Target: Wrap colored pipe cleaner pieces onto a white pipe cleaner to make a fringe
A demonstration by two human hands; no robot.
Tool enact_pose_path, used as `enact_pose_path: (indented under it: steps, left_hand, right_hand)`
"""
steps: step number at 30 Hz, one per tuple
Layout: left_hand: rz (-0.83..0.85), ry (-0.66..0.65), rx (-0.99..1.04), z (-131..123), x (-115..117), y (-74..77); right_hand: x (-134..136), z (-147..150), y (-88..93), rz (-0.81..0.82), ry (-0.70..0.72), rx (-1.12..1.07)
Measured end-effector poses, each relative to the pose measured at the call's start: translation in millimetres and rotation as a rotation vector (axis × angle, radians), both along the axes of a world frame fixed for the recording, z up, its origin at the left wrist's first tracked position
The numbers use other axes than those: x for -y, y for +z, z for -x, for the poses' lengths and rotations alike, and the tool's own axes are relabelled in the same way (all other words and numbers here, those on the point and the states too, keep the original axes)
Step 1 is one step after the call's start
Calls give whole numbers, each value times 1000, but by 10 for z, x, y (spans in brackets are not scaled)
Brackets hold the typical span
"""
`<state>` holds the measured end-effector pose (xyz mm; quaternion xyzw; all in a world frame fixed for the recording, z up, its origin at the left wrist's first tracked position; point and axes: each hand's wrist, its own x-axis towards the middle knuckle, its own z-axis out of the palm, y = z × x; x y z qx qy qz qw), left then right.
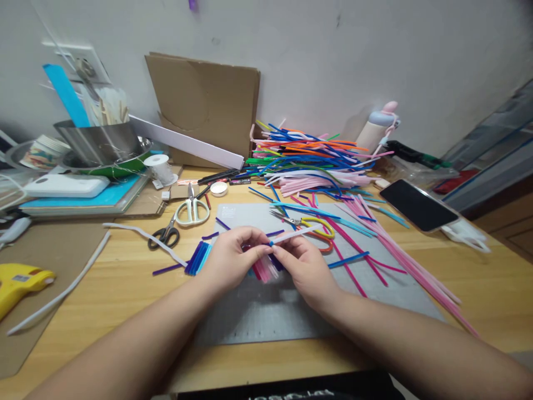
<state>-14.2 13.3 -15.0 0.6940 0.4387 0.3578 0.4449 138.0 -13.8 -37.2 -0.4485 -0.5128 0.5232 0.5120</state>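
Note:
My left hand (pixel 231 253) and my right hand (pixel 308 269) meet over the grey cutting mat (pixel 266 316), both pinching with thumb and fingers. Between the fingertips is a row of short pipe cleaners, its pink part (pixel 266 269) hanging below and its blue end (pixel 196 259) showing left of my left hand. A white pipe cleaner (pixel 297 233) runs out to the right from the pinch, touching the fingers of my right hand. Fingers hide how the pieces are joined. Just behind my right hand lie yellow-and-orange-handled scissors (pixel 318 228) with their blades apart.
A heap of coloured pipe cleaners (pixel 312 161) lies at the back. Long pink ones (pixel 400 250) and a phone (pixel 418 204) are on the right. White-handled scissors (pixel 191 212), black-handled scissors (pixel 164 237) and a yellow glue gun (pixel 20 283) are on the left. Cardboard (pixel 204 105) leans on the wall.

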Motion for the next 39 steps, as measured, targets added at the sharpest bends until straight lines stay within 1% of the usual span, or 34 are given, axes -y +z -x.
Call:
enact_pose_path:
  steps: [5,10,12,15,18,22,25,27,30,33,35,37,39]
  left_hand:
    - [-3,5,-7,-8,10,15]
    - [-16,-5,-10,-8,13,27]
    - [21,-29,34,-10,14,39]
    - [138,-64,119,-17,14,72]
    - [245,-62,137,-20,12,107]
    - [267,-89,117,-4,6,128]
    - [256,-126,57,14,11,155]
    - [256,-140,8,22,20,182]
    - [257,-171,-21,29,29,211]
    - [268,-229,-12,37,30,214]
    - [281,-273,-10,41,31,206]
    - [262,-285,-5,40,36,196]
    - [182,-247,-7,37,45,189]
  right_hand:
    - [0,5,4,-1,-27,29]
    - [0,4,-6,-38,-28,75]
    - [1,2,-6,-67,-14,86]
    - [1,-2,-9,-149,-10,120]
    - [3,-5,-16,-218,-23,157]
    - [4,-19,8,-253,21,239]
    - [-18,-61,66,-288,92,374]
    - [-45,-107,106,-388,131,498]
    - [-84,-182,137,-610,151,702]
    - [-105,-237,140,-796,98,859]
    - [-113,-256,143,-905,69,914]
    - [-118,-263,153,-953,39,936]
    - [-115,-262,172,-917,-40,937]
